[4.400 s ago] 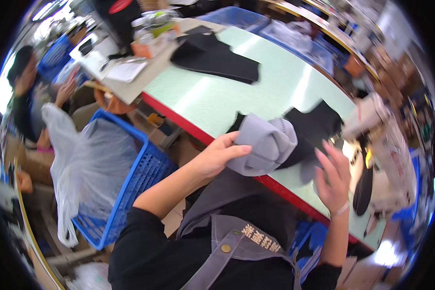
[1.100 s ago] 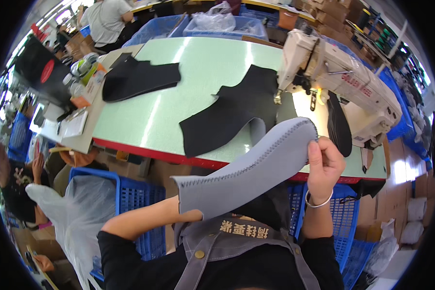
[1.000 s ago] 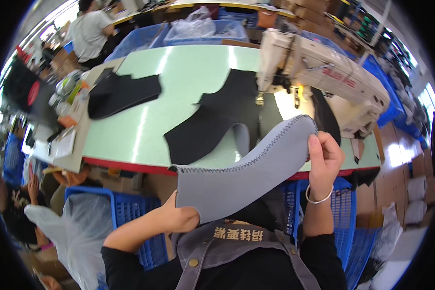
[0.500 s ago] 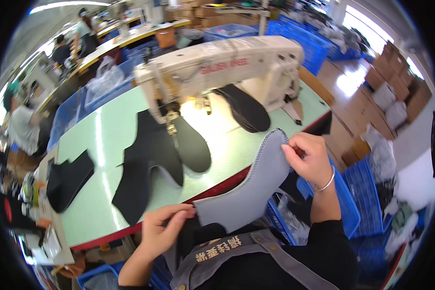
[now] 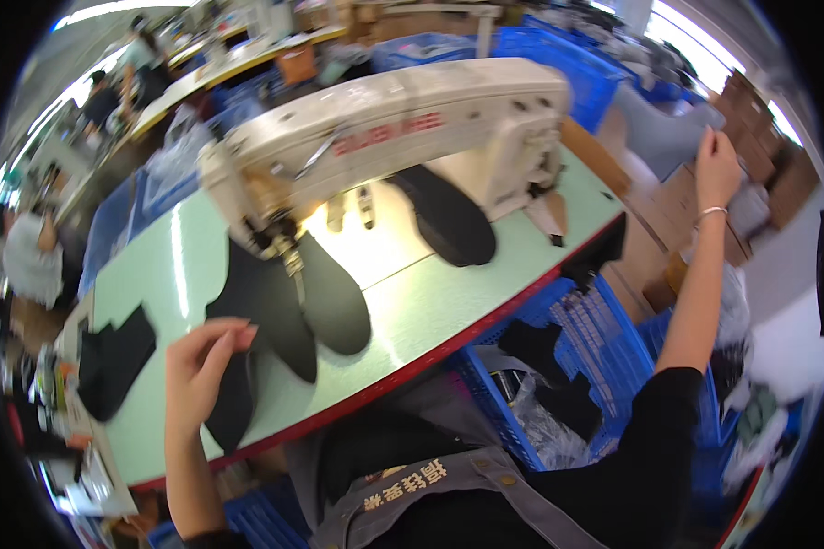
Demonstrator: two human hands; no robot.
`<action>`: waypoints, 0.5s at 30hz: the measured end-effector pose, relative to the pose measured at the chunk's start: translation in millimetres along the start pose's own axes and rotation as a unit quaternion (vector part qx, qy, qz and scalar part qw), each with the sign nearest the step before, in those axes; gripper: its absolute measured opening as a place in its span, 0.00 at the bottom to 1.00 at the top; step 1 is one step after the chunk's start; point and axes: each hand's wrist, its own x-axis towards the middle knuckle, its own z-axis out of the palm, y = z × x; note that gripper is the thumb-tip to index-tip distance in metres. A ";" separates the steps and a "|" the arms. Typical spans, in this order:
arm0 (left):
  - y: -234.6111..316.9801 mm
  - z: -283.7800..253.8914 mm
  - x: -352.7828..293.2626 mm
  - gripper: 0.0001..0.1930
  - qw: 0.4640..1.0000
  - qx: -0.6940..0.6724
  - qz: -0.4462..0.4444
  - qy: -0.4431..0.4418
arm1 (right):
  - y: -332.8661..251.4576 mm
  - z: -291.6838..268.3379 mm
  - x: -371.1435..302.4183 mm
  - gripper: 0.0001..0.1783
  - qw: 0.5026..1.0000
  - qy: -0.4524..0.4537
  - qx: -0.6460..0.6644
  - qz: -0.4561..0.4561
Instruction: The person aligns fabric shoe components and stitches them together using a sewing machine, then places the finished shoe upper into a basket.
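Observation:
My right hand (image 5: 719, 172) is stretched out to the far right, its fingers closed on the end of a grey boot-shaped fabric piece (image 5: 661, 135), which hangs in the air, blurred. My left hand (image 5: 197, 366) is over the table's left part, thumb and fingers pressed together; whether anything lies between them is hidden. Just behind and below it is a black fabric piece (image 5: 229, 407). Beside that, a black sole-shaped piece (image 5: 339, 306) lies under the needle head of a white sewing machine (image 5: 375, 114). More black sole-shaped pieces (image 5: 453, 220) lie stacked under its arm.
Another black cut piece (image 5: 114, 361) lies at the left of the pale green table (image 5: 412, 311), which has a red front edge. A blue crate (image 5: 613, 375) with black pieces and clear plastic stands right of my lap. Cardboard boxes (image 5: 751, 119) are stacked far right. People work at the far left.
My left hand let go of the grey fabric piece and moved left over the black pieces. My right hand carried the grey piece up and far right. The view shifted slightly.

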 end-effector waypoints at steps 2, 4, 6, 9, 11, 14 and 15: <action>-5.7 2.0 22.2 0.10 0.999 0.029 0.017 -0.039 | 52.5 40.1 7.9 0.14 0.984 -0.147 -0.099 0.033; -8.9 6.0 42.8 0.10 0.995 0.064 0.033 -0.063 | 37.0 72.3 -29.7 0.18 0.992 -0.112 0.059 0.003; -11.4 3.5 49.0 0.10 0.994 0.076 0.007 -0.073 | -79.4 45.6 -74.5 0.15 0.947 -0.105 0.303 0.026; -32.3 -1.7 76.5 0.16 0.975 0.161 -0.005 -0.151 | -200.5 -20.4 -127.3 0.12 0.881 -0.082 0.435 -0.168; -48.2 0.0 82.9 0.20 0.956 0.216 0.025 -0.199 | -271.8 -52.6 -151.0 0.10 0.787 -0.124 0.496 -0.345; -61.3 13.7 81.6 0.34 0.900 0.366 0.063 -0.228 | -353.6 -73.6 -183.7 0.12 0.693 -0.247 0.520 -0.434; -61.9 22.3 82.8 0.35 0.906 0.357 0.066 -0.215 | -372.4 -70.2 -195.4 0.19 0.661 -0.326 0.530 -0.419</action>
